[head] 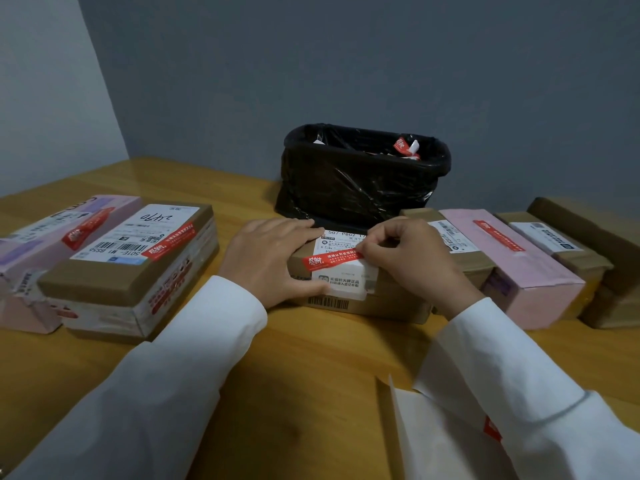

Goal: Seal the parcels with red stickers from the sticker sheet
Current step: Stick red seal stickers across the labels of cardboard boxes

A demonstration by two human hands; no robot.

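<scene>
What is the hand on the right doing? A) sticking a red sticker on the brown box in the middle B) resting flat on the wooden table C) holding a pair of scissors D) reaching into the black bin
A: the right hand pinches the end of the long red paper sticker, which lies across the white label of the brown cardboard box in the middle.
</scene>
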